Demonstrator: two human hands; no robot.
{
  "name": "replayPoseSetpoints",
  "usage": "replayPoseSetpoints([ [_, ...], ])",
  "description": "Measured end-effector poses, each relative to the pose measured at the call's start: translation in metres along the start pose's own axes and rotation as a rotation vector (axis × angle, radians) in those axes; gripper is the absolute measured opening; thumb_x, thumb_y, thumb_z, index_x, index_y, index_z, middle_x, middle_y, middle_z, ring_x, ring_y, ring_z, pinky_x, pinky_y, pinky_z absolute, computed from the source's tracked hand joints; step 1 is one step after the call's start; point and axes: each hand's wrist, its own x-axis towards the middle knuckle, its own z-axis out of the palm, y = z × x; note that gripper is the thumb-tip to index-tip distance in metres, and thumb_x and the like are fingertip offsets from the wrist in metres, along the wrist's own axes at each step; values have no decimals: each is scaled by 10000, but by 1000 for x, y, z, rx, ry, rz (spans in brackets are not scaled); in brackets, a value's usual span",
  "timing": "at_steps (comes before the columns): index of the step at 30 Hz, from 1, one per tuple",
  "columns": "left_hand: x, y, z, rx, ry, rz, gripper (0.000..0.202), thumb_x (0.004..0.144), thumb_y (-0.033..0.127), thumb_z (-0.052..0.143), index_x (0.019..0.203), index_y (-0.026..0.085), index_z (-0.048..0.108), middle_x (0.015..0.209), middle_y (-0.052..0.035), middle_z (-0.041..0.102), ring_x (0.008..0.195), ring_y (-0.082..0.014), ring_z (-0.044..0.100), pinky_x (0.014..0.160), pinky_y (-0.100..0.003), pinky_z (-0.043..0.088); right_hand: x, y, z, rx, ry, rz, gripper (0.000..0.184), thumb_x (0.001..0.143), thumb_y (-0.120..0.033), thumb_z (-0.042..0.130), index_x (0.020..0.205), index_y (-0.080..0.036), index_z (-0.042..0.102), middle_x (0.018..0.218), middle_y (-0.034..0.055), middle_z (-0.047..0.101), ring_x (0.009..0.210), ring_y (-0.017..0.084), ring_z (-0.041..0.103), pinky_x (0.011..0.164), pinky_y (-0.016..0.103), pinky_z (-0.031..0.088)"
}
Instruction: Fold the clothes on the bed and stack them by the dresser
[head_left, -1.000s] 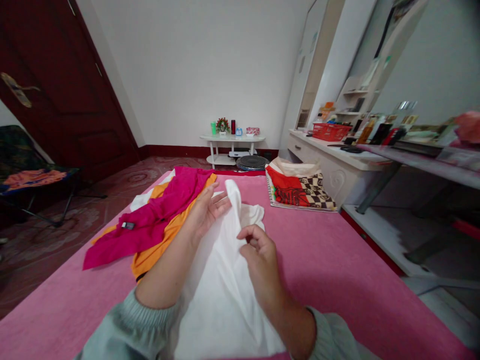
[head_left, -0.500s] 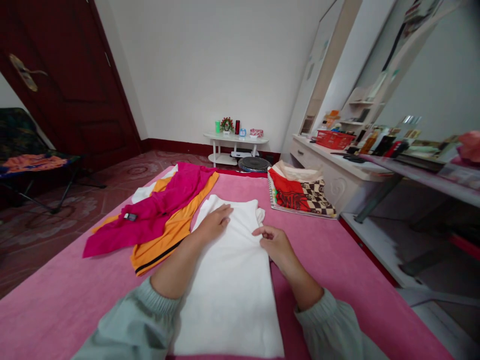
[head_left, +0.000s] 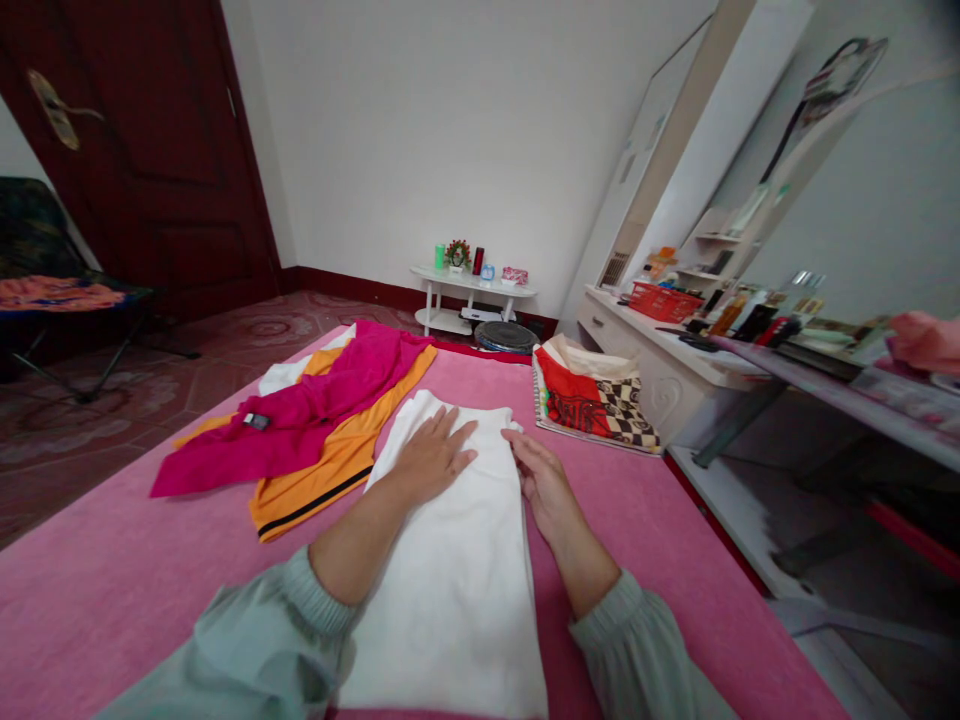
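A white garment (head_left: 457,570) lies folded into a long panel on the pink bed cover (head_left: 630,530) in front of me. My left hand (head_left: 433,456) rests flat on its upper part with the fingers spread. At the garment's upper right edge is my right hand (head_left: 541,478), its fingers stretched out along the side and touching the cloth. Part of the right fingers is hidden behind the palm side. To the left lie a magenta garment (head_left: 300,420) and, beneath it, an orange garment (head_left: 330,480) with a black stripe.
A folded stack of patterned cloth (head_left: 592,400) sits at the bed's far right. Beyond the bed stands a low white table (head_left: 450,280) with small items. A dresser (head_left: 667,350) bearing a red basket (head_left: 664,300) lines the right side; a folding chair (head_left: 67,300) is at left.
My left hand has spread its fingers on the cloth. The right hand has gone from pinching the side edge to lying along it with straighter fingers, and the bunched fabric there is flatter.
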Motion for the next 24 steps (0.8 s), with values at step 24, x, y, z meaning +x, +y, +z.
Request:
replayPoseSetpoints([
  [24, 0, 16, -9, 91, -105, 44, 561, 942, 493, 313, 1470, 402, 148, 1553, -41, 202, 1423, -330, 102, 1092, -593, 146, 46, 36, 14, -685, 191, -219, 130, 601, -280, 527, 531, -182, 574, 490, -31, 554, 495, 124, 508, 438, 206, 351],
])
